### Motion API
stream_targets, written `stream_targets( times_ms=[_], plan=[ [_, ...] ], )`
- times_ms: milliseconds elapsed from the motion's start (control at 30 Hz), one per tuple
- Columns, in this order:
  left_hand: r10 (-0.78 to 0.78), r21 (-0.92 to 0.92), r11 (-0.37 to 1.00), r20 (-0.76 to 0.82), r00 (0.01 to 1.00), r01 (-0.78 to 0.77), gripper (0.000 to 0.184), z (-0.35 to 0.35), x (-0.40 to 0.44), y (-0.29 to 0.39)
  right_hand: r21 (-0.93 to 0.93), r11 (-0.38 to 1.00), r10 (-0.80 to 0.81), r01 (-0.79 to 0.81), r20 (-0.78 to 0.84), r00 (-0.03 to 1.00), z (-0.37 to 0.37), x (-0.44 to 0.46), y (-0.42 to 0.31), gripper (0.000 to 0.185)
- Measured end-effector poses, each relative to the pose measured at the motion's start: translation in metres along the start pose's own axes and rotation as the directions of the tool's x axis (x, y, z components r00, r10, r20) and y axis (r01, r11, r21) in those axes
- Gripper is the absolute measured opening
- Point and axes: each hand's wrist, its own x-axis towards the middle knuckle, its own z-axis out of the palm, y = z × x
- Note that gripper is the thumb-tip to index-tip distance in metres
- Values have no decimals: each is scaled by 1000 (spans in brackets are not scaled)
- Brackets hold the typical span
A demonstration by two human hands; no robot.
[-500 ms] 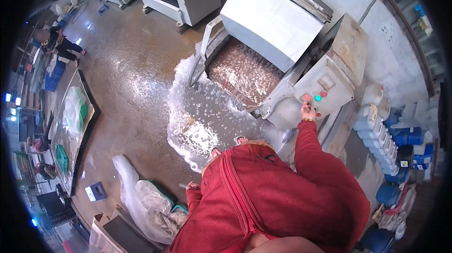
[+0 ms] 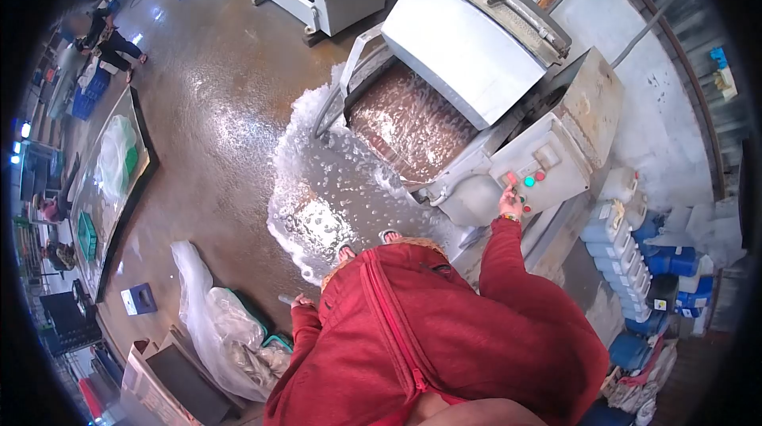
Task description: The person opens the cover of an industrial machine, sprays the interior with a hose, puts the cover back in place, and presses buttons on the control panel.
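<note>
My right hand (image 2: 510,202) is at the machine's control panel (image 2: 556,152), a finger stretched up near a red button; whether it presses is unclear. A lit green button (image 2: 529,182) sits just right of the fingertips. Above and left of that hand, the machine's tub (image 2: 413,120) holds churning brownish, foamy liquid under a raised white lid (image 2: 460,37). Low by my left side, my left hand (image 2: 302,301) is closed on a small pale object (image 2: 286,299), too small to name.
Foamy water (image 2: 317,188) covers the wet floor around my feet. Stacked white jugs (image 2: 619,263) and blue containers (image 2: 675,259) stand at the right. Plastic sheeting (image 2: 214,315) lies at lower left, near a low table (image 2: 119,204). A person (image 2: 111,41) stands far left.
The view has shifted, with the machine's panel now slightly lower. My right hand stays at the buttons, with a finger more extended. My left hand still holds the pale object.
</note>
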Motion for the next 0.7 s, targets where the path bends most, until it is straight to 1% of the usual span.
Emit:
stream_targets(
  times_ms=[100, 200, 300, 400, 500, 567, 600, 700],
  plan=[
    [27, -7, 1000, 13, 1000, -27, 30, -7, 20, 7, 33, 999, 0, 0, -12, 1000, -1, 4, 0, 30],
    [-11, -45, 999, 36, 999, 12, 33, -7, 12, 6, 8, 995, 97, -98, 52, 994, -4, -6, 1, 33],
    [4, -12, 1000, 8, 1000, -4, 33, -1, -3, 1, 3, 998, 62, -62, -4, 998, 3, -8, -1, 30],
    [-9, -36, 999, 15, 1000, 9, 32, 2, -7, 2, -69, 994, 81, -86, -69, 994, 13, -19, 2, 24],
    [-123, -53, 991, 44, 991, 126, 34, -3, 5, 17, -188, 979, -92, 72, -100, 991, 16, -10, 4, 11],
    [-78, -17, 997, 20, 997, 79, 35, 0, 11, 20, -247, 964, -113, 96, -57, 992, 14, -9, 3, 5],
    [-56, -1, 998, 10, 998, 56, 36, 5, 9, 19, -278, 955, -122, 108, -34, 992, 16, -10, 5, 7],
    [109, 143, 984, -6, 994, -107, 34, 22, -2, 11, -242, 935, -280, 258, -63, 958, 26, -13, 11, 13]
  ],
)
